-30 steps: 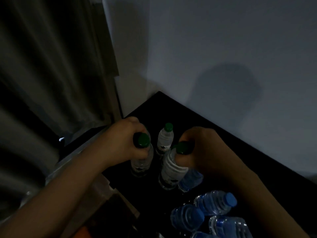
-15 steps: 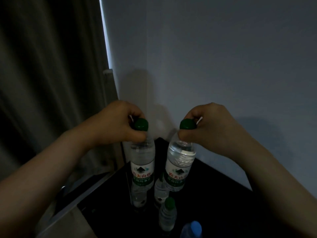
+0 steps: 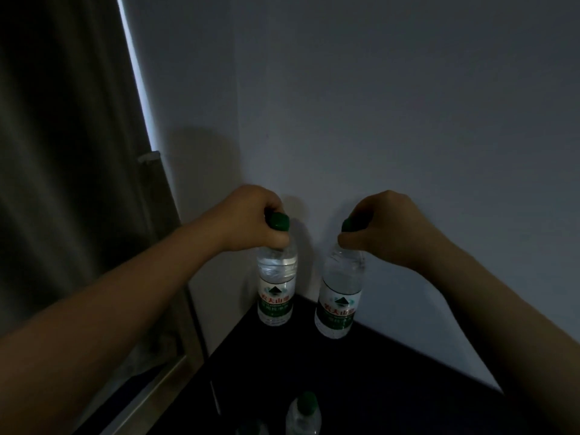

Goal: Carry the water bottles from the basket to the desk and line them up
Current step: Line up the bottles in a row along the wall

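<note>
Room: dim, grey wall (image 3: 408, 120).
Left hand (image 3: 251, 221): fingers clamped round a green-capped bottle (image 3: 276, 287).
Right hand (image 3: 386, 227): gripping its twin (image 3: 339, 296).

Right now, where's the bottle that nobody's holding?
In the head view, the loose bottle stands at the bottom edge, centre, on the dark surface, below the two bottles held up by the hands.

You are in a dim indoor room, most likely a bedroom or living space at home: a plain pale painted wall (image 3: 392, 120) fills the far side and meets another at a corner, a heavy dark pleated curtain (image 3: 62, 152) hangs along the left with a thin strip of daylight at its edge, and a dark flat surface (image 3: 361, 387) tucks into the corner near you
</note>
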Demonstrator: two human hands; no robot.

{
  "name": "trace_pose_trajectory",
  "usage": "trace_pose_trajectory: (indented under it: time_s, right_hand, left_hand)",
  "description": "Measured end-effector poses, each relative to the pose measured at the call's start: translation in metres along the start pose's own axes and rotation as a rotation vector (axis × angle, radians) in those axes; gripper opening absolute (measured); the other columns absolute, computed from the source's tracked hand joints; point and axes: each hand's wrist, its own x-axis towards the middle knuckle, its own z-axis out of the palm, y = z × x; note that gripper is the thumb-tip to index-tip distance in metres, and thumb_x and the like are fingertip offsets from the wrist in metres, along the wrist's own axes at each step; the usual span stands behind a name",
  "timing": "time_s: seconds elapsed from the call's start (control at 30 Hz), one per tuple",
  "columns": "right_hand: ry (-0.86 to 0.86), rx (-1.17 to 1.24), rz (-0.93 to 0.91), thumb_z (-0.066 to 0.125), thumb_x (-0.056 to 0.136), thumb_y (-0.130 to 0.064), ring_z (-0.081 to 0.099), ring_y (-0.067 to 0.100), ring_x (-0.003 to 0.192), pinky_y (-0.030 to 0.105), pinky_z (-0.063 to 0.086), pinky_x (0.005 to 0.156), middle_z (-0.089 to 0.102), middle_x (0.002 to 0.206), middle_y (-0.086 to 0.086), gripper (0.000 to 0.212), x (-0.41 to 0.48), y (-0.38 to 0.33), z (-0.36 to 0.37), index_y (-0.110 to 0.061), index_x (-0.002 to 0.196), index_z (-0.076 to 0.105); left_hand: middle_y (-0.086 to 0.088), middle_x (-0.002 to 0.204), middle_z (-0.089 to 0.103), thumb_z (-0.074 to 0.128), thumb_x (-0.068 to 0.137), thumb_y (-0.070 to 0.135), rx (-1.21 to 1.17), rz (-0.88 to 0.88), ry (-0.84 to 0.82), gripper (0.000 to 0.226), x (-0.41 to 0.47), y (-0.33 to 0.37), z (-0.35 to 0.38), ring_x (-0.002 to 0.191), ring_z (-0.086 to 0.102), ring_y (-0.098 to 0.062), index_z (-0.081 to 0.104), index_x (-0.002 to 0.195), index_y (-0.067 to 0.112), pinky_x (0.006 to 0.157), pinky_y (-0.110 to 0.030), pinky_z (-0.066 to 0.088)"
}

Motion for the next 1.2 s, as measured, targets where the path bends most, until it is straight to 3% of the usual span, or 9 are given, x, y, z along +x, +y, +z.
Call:
trace_pose_trajectory:
  time_s: [0.1,0.2,0.3,0.43,0.63,0.77,0.93,1.2]
  right_hand:
    - [-0.020,-0.024,0.054,0.080,0.069,-0.027,0.066,0.021,0.078,0.041,0.059,0.074,0.070,0.087,0.011,0.030,0.024,0.007,0.017,-0.005,0.087,0.071]
    - [-0.027,-0.032,0.103,0.080,0.069,-0.025,0.066,0.020,0.081,0.042,0.058,0.076,0.069,0.090,0.010,0.029,0.044,0.016,0.036,-0.006,0.089,0.071]
    - [-0.042,-0.059,0.144,0.080,0.071,-0.024,0.066,0.023,0.080,0.044,0.058,0.075,0.069,0.089,0.014,0.030,0.063,0.026,0.053,-0.001,0.088,0.070]
    - [-0.052,-0.083,0.192,0.079,0.071,-0.022,0.066,0.027,0.081,0.048,0.056,0.076,0.068,0.090,0.019,0.033,0.082,0.042,0.074,0.004,0.088,0.069]
    - [-0.110,-0.104,0.287,0.079,0.071,-0.023,0.064,0.022,0.081,0.044,0.057,0.075,0.068,0.090,0.013,0.028,0.101,0.072,0.101,-0.002,0.088,0.070]
    - [-0.127,-0.091,0.323,0.080,0.070,-0.022,0.064,0.024,0.081,0.045,0.056,0.074,0.068,0.090,0.015,0.030,0.108,0.091,0.121,0.000,0.088,0.069]
    - [-0.160,-0.095,0.368,0.078,0.069,-0.018,0.066,0.027,0.078,0.046,0.056,0.072,0.069,0.086,0.020,0.029,0.111,0.108,0.143,0.005,0.085,0.069]
    - [-0.185,-0.088,0.373,0.076,0.071,-0.018,0.064,0.022,0.082,0.042,0.056,0.075,0.069,0.090,0.010,0.023,0.118,0.121,0.160,-0.004,0.089,0.070]
  left_hand:
    - [-0.006,0.076,0.065,0.077,0.057,0.034,-0.002,0.030,-0.034,0.032,0.031,-0.026,0.016,0.068,0.061,-0.016,0.067,0.073,0.010,0.062,-0.034,0.050]
    - [0.003,0.075,0.062,0.079,0.058,0.031,-0.052,0.041,-0.071,0.024,0.060,-0.050,0.038,0.064,0.056,-0.004,0.065,0.072,0.018,0.058,-0.028,0.047]
    - [0.006,0.074,0.059,0.080,0.058,0.032,-0.053,0.060,-0.120,0.023,0.083,-0.070,0.059,0.063,0.053,-0.004,0.060,0.065,0.023,0.054,-0.023,0.042]
    - [-0.001,0.078,0.059,0.079,0.059,0.029,-0.050,0.090,-0.182,0.025,0.107,-0.094,0.088,0.068,0.054,-0.012,0.063,0.071,0.014,0.059,-0.027,0.045]
    - [-0.007,0.081,0.059,0.078,0.063,0.022,-0.057,0.076,-0.294,0.024,0.141,-0.115,0.131,0.066,0.052,-0.013,0.062,0.073,0.008,0.055,-0.026,0.040]
    - [-0.009,0.079,0.057,0.078,0.064,0.021,-0.025,0.081,-0.365,0.023,0.160,-0.126,0.159,0.072,0.058,-0.023,0.060,0.072,0.009,0.058,-0.029,0.043]
    - [-0.009,0.081,0.057,0.078,0.064,0.022,0.020,0.092,-0.400,0.025,0.174,-0.137,0.192,0.074,0.056,-0.023,0.062,0.077,0.009,0.063,-0.029,0.043]
    - [-0.008,0.085,0.054,0.076,0.065,0.027,0.054,0.095,-0.429,0.030,0.183,-0.148,0.221,0.081,0.057,-0.027,0.063,0.084,0.008,0.070,-0.035,0.047]
